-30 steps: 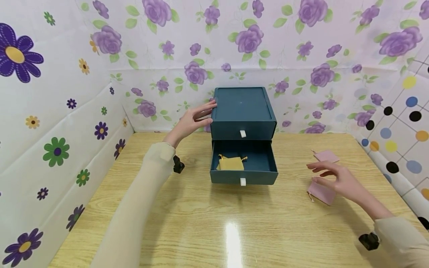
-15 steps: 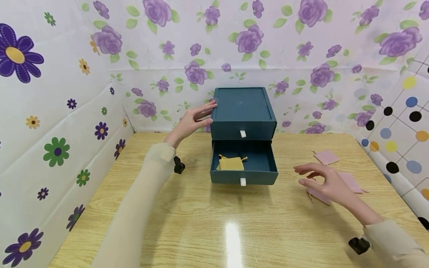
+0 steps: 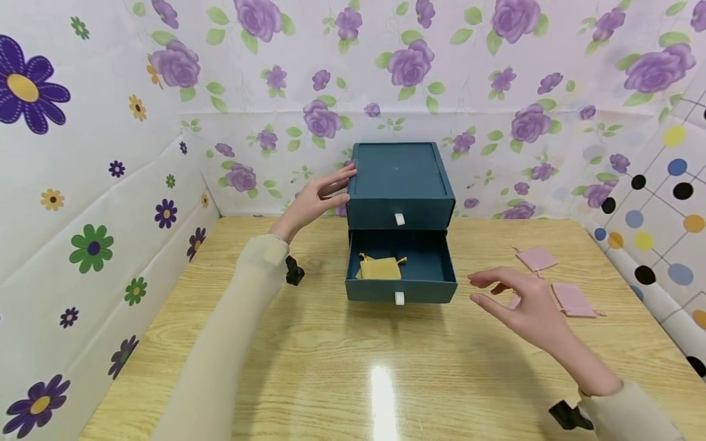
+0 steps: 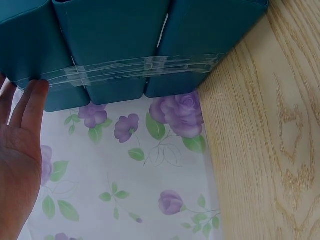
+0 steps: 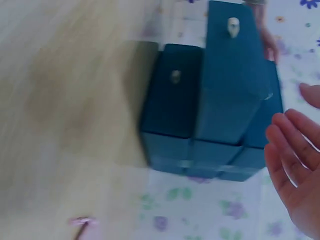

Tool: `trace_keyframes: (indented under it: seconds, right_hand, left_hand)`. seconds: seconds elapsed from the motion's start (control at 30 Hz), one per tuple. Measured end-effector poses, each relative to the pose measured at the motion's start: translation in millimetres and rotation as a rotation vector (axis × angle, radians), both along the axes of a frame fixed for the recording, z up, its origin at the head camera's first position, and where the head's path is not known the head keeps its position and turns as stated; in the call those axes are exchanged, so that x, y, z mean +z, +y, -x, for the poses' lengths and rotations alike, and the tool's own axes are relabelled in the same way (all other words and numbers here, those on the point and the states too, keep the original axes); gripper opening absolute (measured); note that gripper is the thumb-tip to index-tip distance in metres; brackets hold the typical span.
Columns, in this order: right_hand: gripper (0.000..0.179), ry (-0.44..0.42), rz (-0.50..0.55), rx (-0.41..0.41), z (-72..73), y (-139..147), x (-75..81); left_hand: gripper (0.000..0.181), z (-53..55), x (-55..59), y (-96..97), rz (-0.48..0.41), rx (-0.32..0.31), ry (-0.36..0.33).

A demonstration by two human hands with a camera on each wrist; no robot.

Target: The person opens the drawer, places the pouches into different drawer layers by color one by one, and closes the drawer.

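Note:
A blue drawer unit [image 3: 399, 171] stands against the back wall. Its middle drawer [image 3: 425, 291] is pulled out, with yellow drawstring pouches [image 3: 380, 268] lying on the left inside; how many overlap I cannot tell. My left hand [image 3: 313, 199] touches the unit's left side with extended fingers, at its upper edge. To the right of the drawer my right hand [image 3: 524, 306] hovers, fingers and thumb apart, holding nothing. Pink drawstring pouches [image 3: 573, 300] lie on the table behind it, one mostly hidden by the hand. The right wrist view is blurred; the unit [image 5: 230, 100] shows there beside the hand.
The wooden table [image 3: 309, 367] meets flower-printed cloth [image 3: 248, 73] at the back and left, and dotted cloth [image 3: 675, 202] on the right. Another pink pouch [image 3: 537, 258] lies farther back on the right. Clear tape [image 4: 145, 69] binds the drawer unit's sections.
My right hand has moved left, away from the pink pouches toward the open drawer, uncovering one pouch on the right. The left hand and drawer stay where they were.

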State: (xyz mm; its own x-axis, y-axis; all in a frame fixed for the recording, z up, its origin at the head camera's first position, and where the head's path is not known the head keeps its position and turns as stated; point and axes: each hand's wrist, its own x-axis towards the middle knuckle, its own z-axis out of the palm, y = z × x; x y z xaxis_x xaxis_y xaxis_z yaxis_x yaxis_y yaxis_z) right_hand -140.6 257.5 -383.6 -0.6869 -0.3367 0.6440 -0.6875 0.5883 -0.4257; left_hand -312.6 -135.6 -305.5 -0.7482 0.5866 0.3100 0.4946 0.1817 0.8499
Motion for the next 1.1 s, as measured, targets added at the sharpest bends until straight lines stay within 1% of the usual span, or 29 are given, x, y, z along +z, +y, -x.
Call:
trace_keyframes:
  seconds: [0.1, 0.23, 0.33, 0.43, 0.5, 0.63, 0.73, 0.83, 0.9, 1.0, 1.1]
  right_hand:
    - [0.041, 0.054, -0.012, -0.036, -5.8, -10, 7.6]
    - [0.037, 0.068, -0.022, -0.065, -12.0, -23, 14.8]
    - [0.035, 0.081, -0.025, -0.092, -16.0, -33, 16.3]
    - [0.035, 0.098, 0.002, -0.124, -20.0, -43, 16.1]
    - [0.034, 0.091, 0.034, -0.133, -21.7, -50, 15.7]
    - [0.031, 0.044, 0.095, -0.146, -24.8, -65, 11.0]
    - [0.028, -0.016, 0.158, -0.159, -27.6, -75, 3.7]
    - [0.023, -0.048, 0.193, -0.175, -28.1, -84, -4.8]
    - [0.017, -0.057, 0.177, -0.197, -27.7, -91, -9.8]
    - [0.011, -0.077, 0.113, -0.247, -26.3, -101, -17.2]
    - [0.014, -0.122, 0.045, -0.304, -25.2, -110, -23.1]
  left_hand:
    - [0.057, -0.1, 0.9, -0.2, 0.004, 0.001, -0.003]
    - [0.056, -0.8, 1.9, -1.5, 0.001, 0.009, -0.014]
    - [0.056, -1.5, 2.8, -2.6, 0.005, 0.012, -0.014]
    - [0.056, -1.3, 3.2, -3.2, 0.014, 0.01, -0.012]
    - [0.056, -1.0, 3.2, -3.6, 0.015, 0.013, -0.012]
    - [0.056, -0.3, 1.8, -3.5, 0.021, 0.022, -0.011]
    - [0.057, 0.3, 0.5, -2.4, 0.027, 0.022, -0.015]
    - [0.056, 0.8, -0.7, -1.1, 0.021, 0.018, -0.02]
    - [0.056, 1.1, -1.2, -0.6, 0.014, 0.02, -0.019]
    - [0.056, 1.3, -1.8, -0.8, 0.012, 0.021, -0.015]
    - [0.056, 1.1, -2.1, -0.6, 0.011, 0.018, -0.012]
